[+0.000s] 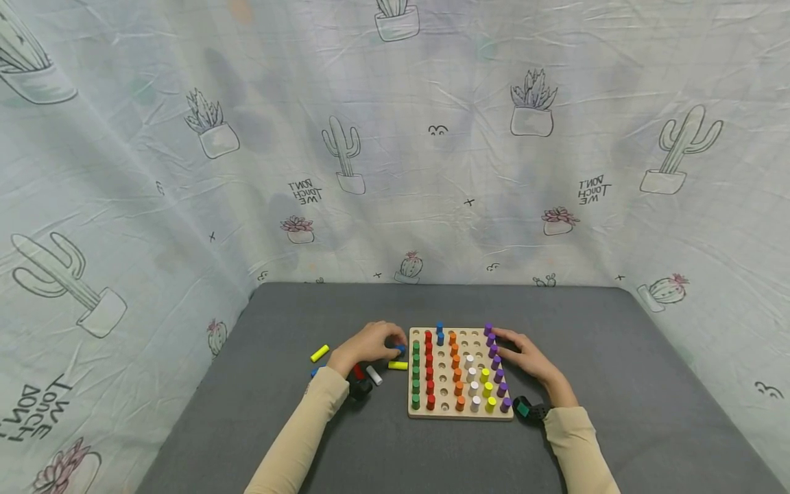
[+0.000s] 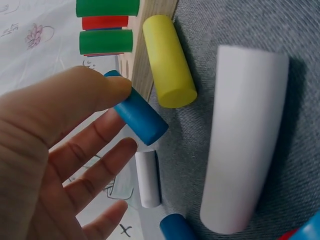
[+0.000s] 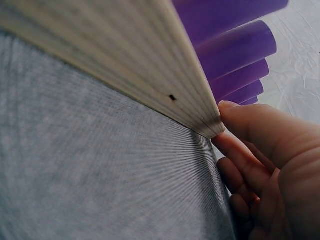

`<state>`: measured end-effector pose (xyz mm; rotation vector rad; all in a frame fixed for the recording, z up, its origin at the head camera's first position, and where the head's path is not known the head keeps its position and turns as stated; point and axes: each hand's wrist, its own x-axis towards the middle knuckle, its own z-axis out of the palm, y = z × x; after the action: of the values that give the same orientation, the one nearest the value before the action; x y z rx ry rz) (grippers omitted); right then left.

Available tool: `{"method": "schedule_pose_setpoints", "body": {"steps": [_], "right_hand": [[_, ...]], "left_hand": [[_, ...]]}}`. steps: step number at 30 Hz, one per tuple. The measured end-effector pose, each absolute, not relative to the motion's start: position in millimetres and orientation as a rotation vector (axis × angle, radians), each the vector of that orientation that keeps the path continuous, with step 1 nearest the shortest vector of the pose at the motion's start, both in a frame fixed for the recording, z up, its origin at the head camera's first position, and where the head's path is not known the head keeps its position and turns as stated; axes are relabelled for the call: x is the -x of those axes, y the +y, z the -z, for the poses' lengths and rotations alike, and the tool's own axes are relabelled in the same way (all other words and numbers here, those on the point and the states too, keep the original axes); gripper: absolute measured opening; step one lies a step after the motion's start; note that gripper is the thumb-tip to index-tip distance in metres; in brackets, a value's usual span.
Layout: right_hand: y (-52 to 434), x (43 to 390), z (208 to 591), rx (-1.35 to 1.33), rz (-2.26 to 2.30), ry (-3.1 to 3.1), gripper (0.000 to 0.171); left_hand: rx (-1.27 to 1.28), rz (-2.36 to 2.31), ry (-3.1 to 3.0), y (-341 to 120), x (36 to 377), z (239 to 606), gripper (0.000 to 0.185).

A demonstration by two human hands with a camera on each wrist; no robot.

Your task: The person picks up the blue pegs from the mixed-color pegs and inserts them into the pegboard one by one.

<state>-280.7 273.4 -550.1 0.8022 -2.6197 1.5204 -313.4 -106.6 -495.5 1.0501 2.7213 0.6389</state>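
Observation:
My left hand [image 1: 372,341] pinches a blue peg [image 2: 142,117] between thumb and forefinger, just left of a wooden pegboard [image 1: 459,414]; the other fingers are spread. My right hand [image 1: 527,355] is at the board's far right corner, thumb at the top edge and forefinger at the lower edge in the right wrist view. Purple pegs [image 3: 235,50] stand along that side. The board also bears rows of green pegs [image 1: 415,374], red pegs [image 1: 429,374], orange pegs [image 1: 457,374], white pegs [image 1: 473,389] and yellow pegs [image 1: 488,390]. Two blue pegs [image 1: 440,339] stand in the far part of their column.
Loose on the grey tabletop [image 1: 278,315], left of the board, lie a yellow peg [image 1: 398,366], a white peg [image 1: 374,375], a red peg [image 1: 358,372] and a farther yellow peg [image 1: 319,353]. A cloth backdrop [image 1: 395,158] rises behind the table and at both sides.

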Motion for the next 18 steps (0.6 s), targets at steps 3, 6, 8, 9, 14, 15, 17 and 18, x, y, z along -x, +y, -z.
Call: {"method": "schedule_pose_setpoints", "body": {"steps": [3, 6, 8, 9, 14, 15, 17, 18], "right_hand": [[273.7, 281.3, 550.1, -0.793, -1.519, -2.627, 0.044], [273.4, 281.4, 550.3, -0.794, -1.515, -2.626, 0.044], [273.1, 281.5, 550.7, -0.798, -1.511, -2.616, 0.044], [273.1, 281.8, 551.1, -0.804, -1.507, -2.609, 0.044], [273.8, 281.6, 552.4, -0.832, -1.487, -2.595, 0.043], [274.0, 281.5, 552.3, -0.835, -1.491, -2.594, 0.043], [274.2, 281.3, 552.0, -0.834, -1.503, -2.596, 0.043], [274.3, 281.4, 551.9, -0.834, -1.509, -2.596, 0.043]], "left_hand": [[-1.048, -0.674, 2.712, -106.2, 314.0, 496.0, 0.015], [-1.057, -0.714, 2.698, -106.1, 314.2, 496.0, 0.014], [-1.070, -0.738, 2.690, -105.9, 314.5, 495.9, 0.014], [-1.074, -0.748, 2.687, -105.6, 314.5, 495.6, 0.013], [-1.065, -0.787, 2.678, -103.6, 314.1, 494.6, 0.014], [-1.063, -0.796, 2.676, -103.1, 314.2, 494.6, 0.014], [-1.066, -0.818, 2.669, -102.0, 314.0, 493.6, 0.015], [-1.068, -0.826, 2.668, -101.6, 313.8, 493.1, 0.015]]}}
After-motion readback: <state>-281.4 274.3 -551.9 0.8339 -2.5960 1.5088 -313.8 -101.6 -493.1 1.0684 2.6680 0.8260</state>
